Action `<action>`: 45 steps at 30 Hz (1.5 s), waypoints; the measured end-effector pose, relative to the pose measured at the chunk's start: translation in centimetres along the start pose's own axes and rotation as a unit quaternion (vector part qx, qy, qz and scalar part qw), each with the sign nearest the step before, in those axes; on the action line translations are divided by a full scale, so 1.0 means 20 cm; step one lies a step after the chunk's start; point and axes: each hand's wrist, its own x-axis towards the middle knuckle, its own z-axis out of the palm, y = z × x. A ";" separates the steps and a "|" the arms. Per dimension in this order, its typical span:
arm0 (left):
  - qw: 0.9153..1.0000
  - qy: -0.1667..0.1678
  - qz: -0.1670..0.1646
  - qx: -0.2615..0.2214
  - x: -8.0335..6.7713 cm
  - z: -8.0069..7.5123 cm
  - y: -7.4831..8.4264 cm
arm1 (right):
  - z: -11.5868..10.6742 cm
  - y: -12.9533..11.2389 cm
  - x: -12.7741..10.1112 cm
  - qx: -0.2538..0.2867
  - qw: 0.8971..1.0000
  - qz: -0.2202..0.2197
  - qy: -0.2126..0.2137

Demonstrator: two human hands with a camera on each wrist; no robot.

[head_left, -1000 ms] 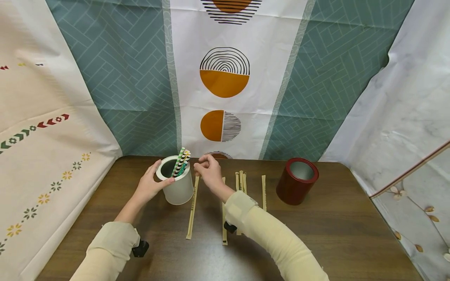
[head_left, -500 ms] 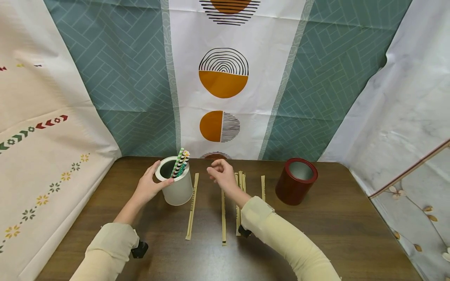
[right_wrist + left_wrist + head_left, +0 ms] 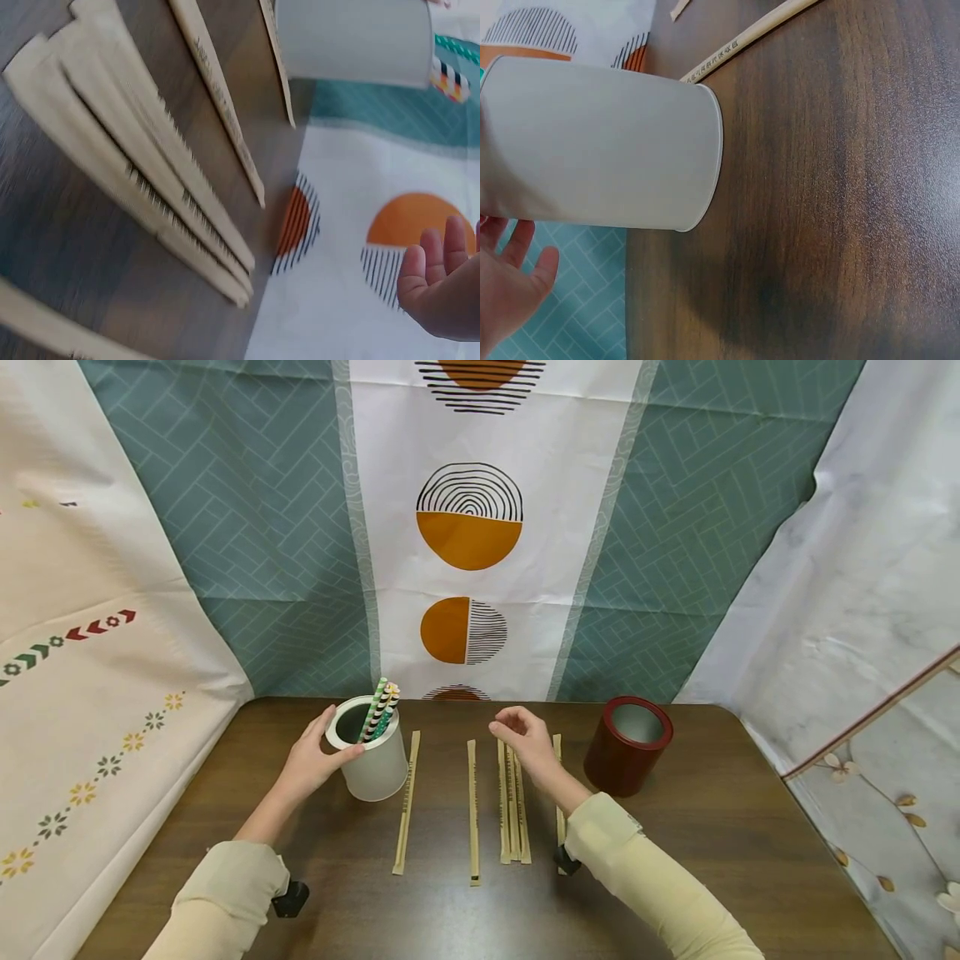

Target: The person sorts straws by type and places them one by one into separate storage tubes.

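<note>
At the left, my left hand point(image 3: 315, 760) holds a white-grey can point(image 3: 381, 770), thumb on the near side of its rim and fingers on the far left. Patterned straws point(image 3: 380, 710), striped and dotted, lean inside the can. In the left wrist view the can's side point(image 3: 600, 142) fills the upper left. My right hand point(image 3: 531, 745), fingers loosely curled and holding nothing, hovers over a group of slim tan paper-wrapped sticks point(image 3: 513, 818). The right wrist view shows that same hand point(image 3: 442, 289) beyond the sticks point(image 3: 150, 150), which carry dark printing.
Single wrapped sticks lie beside the can point(image 3: 406, 814), in the middle point(image 3: 473, 818), and partly under the right forearm point(image 3: 559, 827). A dark red can point(image 3: 618, 760) stands at the right. Patterned cloth point(image 3: 468, 527) hangs behind the wooden table point(image 3: 435, 927).
My right hand has moved right, from beside the white can to above the grouped sticks. My left hand keeps its hold on the can.
</note>
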 end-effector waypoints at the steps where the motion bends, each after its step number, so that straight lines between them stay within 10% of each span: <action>1: 1.000 0.001 0.002 0.001 0.00 0.00 0.00 | -0.02 0.00 0.00 -0.003 1.000 -0.001 0.001; 12: 1.000 0.004 0.017 0.006 -0.09 0.02 -0.06 | -0.31 -0.06 -0.07 -0.088 0.994 -0.058 0.006; 26: 0.995 0.084 -0.017 0.053 -0.25 0.11 -0.14 | -0.65 -0.15 -0.15 -0.221 0.971 -0.089 0.027; 45: 0.998 -0.010 -0.055 0.000 -0.30 0.36 -0.04 | -0.94 -0.03 -0.19 -0.296 0.953 -0.017 0.056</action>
